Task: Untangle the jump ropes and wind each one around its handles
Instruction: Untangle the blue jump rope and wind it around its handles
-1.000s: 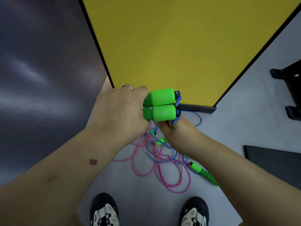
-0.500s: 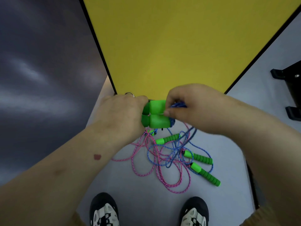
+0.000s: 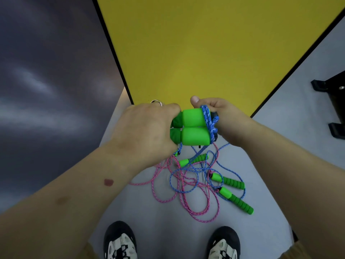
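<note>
My left hand [image 3: 147,129] grips two green foam handles [image 3: 192,128] held side by side, their ends pointing right. A blue rope [image 3: 208,118] is looped around the handles' right ends, and my right hand [image 3: 222,118] holds it there with curled fingers. The blue rope hangs down to the floor. Below lies a tangle of pink rope [image 3: 186,195] and blue rope with three more green handles [image 3: 228,181] among it.
A large yellow panel [image 3: 205,49] with a black edge stands just beyond my hands. A dark wall is on the left. Black brackets [image 3: 334,107] sit at the right edge. My two shoes [image 3: 121,242] stand on the grey floor below the tangle.
My right hand went from under the handles, over their top, to their right end, laying blue rope around them. The left hand kept its grip.
</note>
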A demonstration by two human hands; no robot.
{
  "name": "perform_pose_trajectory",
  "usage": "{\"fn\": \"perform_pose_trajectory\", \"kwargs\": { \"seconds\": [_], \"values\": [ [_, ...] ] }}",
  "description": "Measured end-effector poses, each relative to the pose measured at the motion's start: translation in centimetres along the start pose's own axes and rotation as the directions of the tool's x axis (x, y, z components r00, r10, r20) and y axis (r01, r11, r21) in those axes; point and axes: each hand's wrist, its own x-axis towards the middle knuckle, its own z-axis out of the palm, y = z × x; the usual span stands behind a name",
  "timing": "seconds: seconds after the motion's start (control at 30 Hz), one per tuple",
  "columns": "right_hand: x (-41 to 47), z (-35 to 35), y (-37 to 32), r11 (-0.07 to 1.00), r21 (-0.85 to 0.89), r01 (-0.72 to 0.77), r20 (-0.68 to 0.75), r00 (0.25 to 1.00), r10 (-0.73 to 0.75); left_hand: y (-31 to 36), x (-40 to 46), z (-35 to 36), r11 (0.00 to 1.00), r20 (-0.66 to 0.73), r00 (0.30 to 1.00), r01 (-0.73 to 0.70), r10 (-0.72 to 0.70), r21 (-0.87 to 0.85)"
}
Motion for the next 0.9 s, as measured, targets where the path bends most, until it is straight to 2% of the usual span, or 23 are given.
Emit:
{"fn": "perform_pose_trajectory", "kwargs": {
  "seconds": [0.1, 0.27, 0.5, 0.63, 0.7, 0.8, 0.9],
  "values": [
    [-0.8, 0.8, 0.5, 0.989, -0.148, -0.017, 0.008, 1.000, 0.018, -0.3, 0.0, -0.2, 0.997, -0.005, 0.997, 0.078, -0.078, -0.019],
    [-2.3, 3.1, 2.2, 0.931, -0.360, -0.055, -0.150, 0.989, 0.000, -1.0, 0.2, 0.5, 0.990, -0.041, 0.991, 0.132, -0.131, 0.043],
    [-5.3, 4.6, 1.9, 0.793, -0.607, 0.054, -0.110, 0.982, -0.151, -1.6, 0.3, 0.9, 0.981, -0.060, 0.985, 0.170, -0.165, 0.093],
    [-6.4, 4.1, 0.6, 0.705, -0.707, 0.055, -0.086, 0.983, -0.163, -2.0, 0.2, 1.5, 0.973, -0.061, 0.981, 0.190, -0.183, 0.135],
    [-6.9, 3.8, -0.7, 0.791, -0.611, 0.029, -0.118, 0.985, -0.127, -2.1, 0.1, 1.8, 0.971, -0.044, 0.982, 0.186, -0.181, 0.150],
    [-6.4, 3.1, -2.8, 0.959, -0.284, -0.002, -0.173, 0.984, -0.049, -1.7, 0.1, 1.9, 0.976, -0.005, 0.989, 0.145, -0.147, 0.160],
    [-4.9, 2.1, -4.2, 0.999, -0.025, -0.020, -0.206, 0.978, 0.015, -1.1, 0.2, 1.9, 0.983, 0.000, 0.994, 0.109, -0.110, 0.147]
  ]
}}
